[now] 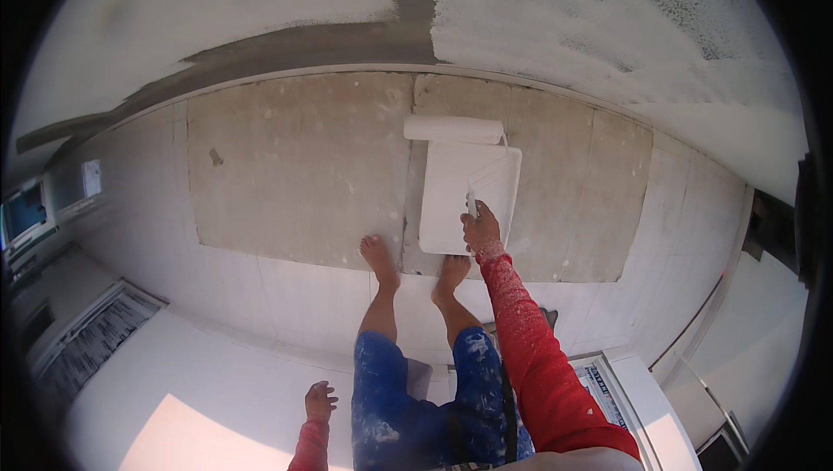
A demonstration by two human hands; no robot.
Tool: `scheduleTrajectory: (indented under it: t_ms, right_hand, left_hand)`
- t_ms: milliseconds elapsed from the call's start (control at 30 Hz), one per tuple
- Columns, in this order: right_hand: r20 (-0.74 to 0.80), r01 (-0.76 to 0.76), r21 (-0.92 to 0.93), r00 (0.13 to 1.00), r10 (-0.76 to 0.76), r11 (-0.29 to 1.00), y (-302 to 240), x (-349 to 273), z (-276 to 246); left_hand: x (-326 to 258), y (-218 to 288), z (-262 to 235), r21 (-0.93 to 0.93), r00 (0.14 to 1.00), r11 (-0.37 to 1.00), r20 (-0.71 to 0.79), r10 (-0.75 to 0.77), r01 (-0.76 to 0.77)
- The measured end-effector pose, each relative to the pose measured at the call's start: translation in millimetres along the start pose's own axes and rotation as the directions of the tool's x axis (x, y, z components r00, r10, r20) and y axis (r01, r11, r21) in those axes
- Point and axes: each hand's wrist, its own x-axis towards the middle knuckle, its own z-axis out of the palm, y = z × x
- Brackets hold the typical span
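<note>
Right hand (480,230) grips a paint roller (453,129) over the tray (455,202); left hand (319,401) hangs loosely open.

Concrete ledge (295,167), white paint tray (455,202), bare feet (382,261)

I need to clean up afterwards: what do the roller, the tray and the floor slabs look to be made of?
Roller: fuzzy fabric sleeve, white with paint, thin metal-looking frame. Tray: smooth, moulded, probably plastic, paint-coated. Floor slabs: matt, mottled grey-beige, likely concrete or stone.
</note>
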Motion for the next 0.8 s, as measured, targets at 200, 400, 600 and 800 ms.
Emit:
scheduleTrajectory:
  t_ms: [200, 400, 600, 800]
  right_hand:
    - [0.056, -0.136, 0.045, 0.989, 0.134, 0.99, -111, 92, 52]
    - [0.158, -0.301, 0.357, 0.953, 0.26, 0.884, -114, 151, 60]
    - [-0.106, 0.055, 0.228, 0.994, -0.031, 0.972, -170, 19, 51]
    - [-0.233, 0.232, 0.208, 0.955, -0.182, 0.95, -232, -100, 17]
  left_hand:
    - [-66, 95, 12, 0.491, 0.936, 0.799, 0.13, 0.327, -0.347]
    - [-70, 160, -22, 0.838, 0.852, 0.249, 0.391, 0.348, -0.486]
    - [-105, 195, -89, 0.528, 0.607, 0.375, 0.784, 0.132, -0.762]
    - [-163, 243, -119, 0.422, 0.476, 0.305, 0.871, 0.126, -0.854]
